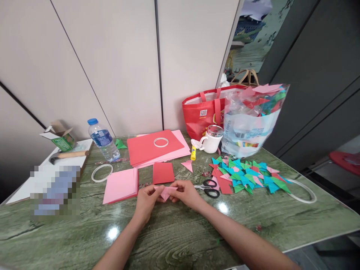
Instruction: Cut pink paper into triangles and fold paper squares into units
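Between my two hands is a piece of folded pink paper [165,192], its point facing me. My left hand [146,200] pinches its left side with thumb and fingers. On the right side, my right hand [185,193] pinches it the same way. Just beyond the hands lies a red paper square [163,173]. A stack of pink paper squares [119,184], with red sheets at its edge, sits left of my left hand. Black-handled scissors [211,188] lie right of my right hand. A small pink folded triangle [188,165] rests farther back.
A pile of folded paper triangles [247,174] spreads to the right, by a white ring [305,192]. Behind stand a white mug [211,141], a yellow glue stick [193,153], a red bag [197,116] and a filled plastic bag [250,131]. A water bottle [104,141] and hammer [70,154] are left.
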Demonstrator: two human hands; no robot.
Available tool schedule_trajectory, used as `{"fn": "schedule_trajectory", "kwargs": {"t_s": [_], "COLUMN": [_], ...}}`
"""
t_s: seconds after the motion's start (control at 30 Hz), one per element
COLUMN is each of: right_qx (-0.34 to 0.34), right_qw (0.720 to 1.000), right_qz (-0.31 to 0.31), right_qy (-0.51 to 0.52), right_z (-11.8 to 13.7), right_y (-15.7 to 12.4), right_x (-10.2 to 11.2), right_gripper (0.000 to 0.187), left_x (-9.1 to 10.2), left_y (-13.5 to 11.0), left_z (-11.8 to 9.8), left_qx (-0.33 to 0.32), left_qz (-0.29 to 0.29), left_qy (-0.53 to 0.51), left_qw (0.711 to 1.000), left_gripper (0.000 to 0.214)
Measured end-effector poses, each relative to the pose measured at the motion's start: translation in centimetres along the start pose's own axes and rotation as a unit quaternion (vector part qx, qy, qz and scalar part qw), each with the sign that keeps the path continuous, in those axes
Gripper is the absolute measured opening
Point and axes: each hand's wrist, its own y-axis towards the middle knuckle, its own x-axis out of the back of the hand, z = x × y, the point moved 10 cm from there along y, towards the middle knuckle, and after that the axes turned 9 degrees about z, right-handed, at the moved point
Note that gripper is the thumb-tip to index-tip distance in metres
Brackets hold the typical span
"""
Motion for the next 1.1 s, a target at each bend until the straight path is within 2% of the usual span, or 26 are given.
{"fn": "schedule_trajectory", "kwargs": {"t_s": [0.07, 0.2, 0.47, 0.7, 0.93, 1.1], "right_qx": [-0.006, 0.004, -0.006, 0.005, 0.019, 0.045], "right_qw": [1.0, 1.0, 1.0, 1.0, 0.997, 0.997], "right_qz": [-0.007, -0.016, -0.004, 0.016, 0.08, 0.062], "right_qy": [0.017, 0.024, 0.02, 0.013, -0.002, -0.013], "right_z": [-0.2, 0.1, 0.5, 0.9, 1.3, 1.5], "right_y": [0.1, 0.0, -0.2, -0.2, -0.1, -0.2], "right_x": [0.1, 0.3, 0.1, -0.4, -1.7, -1.7], "right_gripper": [0.034, 0.035, 0.034, 0.033, 0.031, 0.027], "left_x": [0.0, -0.8, -0.1, -0.5, -0.4, -0.1], "left_y": [0.0, -0.1, -0.1, -0.2, 0.1, -0.1], "left_z": [0.0, -0.1, -0.3, -0.2, 0.1, 0.7], "left_qx": [0.002, 0.005, -0.005, -0.005, -0.011, 0.021], "left_qz": [-0.005, 0.026, -0.002, 0.012, 0.016, -0.006], "left_qy": [-0.007, -0.016, 0.012, -0.023, -0.043, -0.027], "left_qw": [1.0, 1.0, 1.0, 1.0, 0.999, 0.999], "left_gripper": [0.023, 0.024, 0.023, 0.022, 0.025, 0.031]}}
